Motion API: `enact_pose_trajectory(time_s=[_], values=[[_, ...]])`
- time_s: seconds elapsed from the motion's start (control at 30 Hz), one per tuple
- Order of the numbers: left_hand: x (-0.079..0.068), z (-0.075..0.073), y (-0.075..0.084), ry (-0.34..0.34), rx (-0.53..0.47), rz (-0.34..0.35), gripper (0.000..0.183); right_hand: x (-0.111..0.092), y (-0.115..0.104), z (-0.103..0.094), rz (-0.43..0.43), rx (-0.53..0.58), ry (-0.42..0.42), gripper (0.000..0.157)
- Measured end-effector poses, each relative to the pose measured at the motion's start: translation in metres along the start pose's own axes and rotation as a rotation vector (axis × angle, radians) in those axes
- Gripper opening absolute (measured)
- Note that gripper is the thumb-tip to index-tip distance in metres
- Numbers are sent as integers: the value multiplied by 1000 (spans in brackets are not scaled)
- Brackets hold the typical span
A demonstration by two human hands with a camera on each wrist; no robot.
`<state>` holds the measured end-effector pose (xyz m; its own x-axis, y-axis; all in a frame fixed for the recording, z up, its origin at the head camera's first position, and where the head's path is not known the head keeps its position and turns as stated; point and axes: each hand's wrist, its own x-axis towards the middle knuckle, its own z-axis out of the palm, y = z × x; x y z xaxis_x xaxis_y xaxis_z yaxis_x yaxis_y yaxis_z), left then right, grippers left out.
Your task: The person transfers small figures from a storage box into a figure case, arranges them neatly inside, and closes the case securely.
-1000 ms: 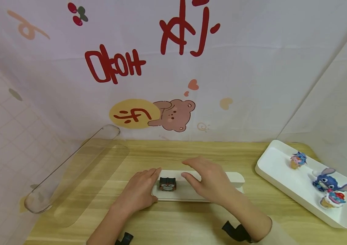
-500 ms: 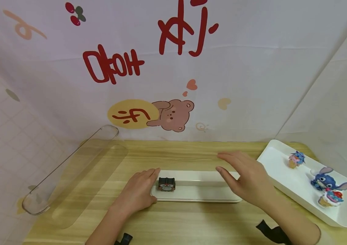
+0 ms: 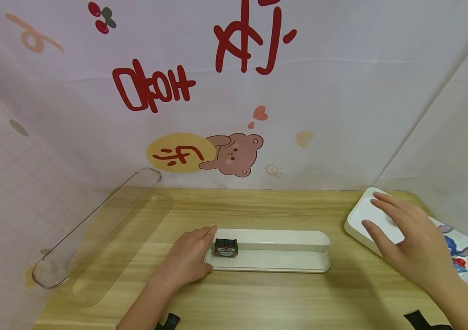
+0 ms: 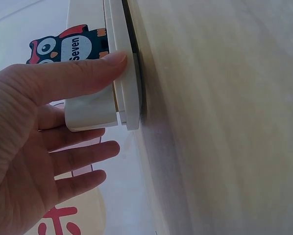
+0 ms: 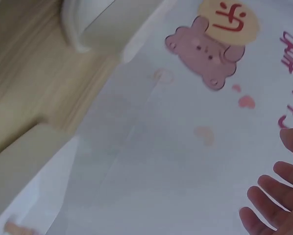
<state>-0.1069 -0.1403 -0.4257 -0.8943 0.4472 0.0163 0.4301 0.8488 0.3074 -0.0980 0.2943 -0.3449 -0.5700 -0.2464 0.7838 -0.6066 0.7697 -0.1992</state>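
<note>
My left hand (image 3: 186, 256) holds the left end of a long white display base (image 3: 275, 260) with a raised step along its back. In the left wrist view its thumb lies on the front rim and the other fingers reach behind the end. A small dark owl figurine (image 3: 226, 248) marked "Seven" (image 4: 75, 46) stands on the base close to that hand. My right hand (image 3: 413, 238), fingers spread and holding nothing, hovers over a white tray (image 3: 359, 217) at the right. It hides part of the tray; a blue big-eared figurine (image 3: 456, 247) shows past it.
At the left, a long clear plastic cover (image 3: 93, 238) lies on the wooden table (image 3: 258, 298). A white printed cloth (image 3: 320, 91) hangs behind the table and along its sides. More tray contents, partly hidden, include a red-topped piece (image 3: 459, 264).
My right hand has moved right from above the display base to over the tray, uncovering the base's right end. The left hand and the owl figurine have stayed in place.
</note>
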Motion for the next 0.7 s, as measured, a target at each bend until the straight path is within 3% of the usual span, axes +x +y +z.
enact_pose_trajectory(time_s=[0.23, 0.43, 0.7], values=[[0, 1, 0, 0, 4, 0, 98, -29, 34, -28, 63, -82, 29, 79], [-1, 1, 0, 2, 0, -2, 98, -61, 57, -49, 266, -79, -12, 54], [-1, 1, 2, -1, 2, -3, 97, -102, 86, -61, 481, -176, -80, 49]])
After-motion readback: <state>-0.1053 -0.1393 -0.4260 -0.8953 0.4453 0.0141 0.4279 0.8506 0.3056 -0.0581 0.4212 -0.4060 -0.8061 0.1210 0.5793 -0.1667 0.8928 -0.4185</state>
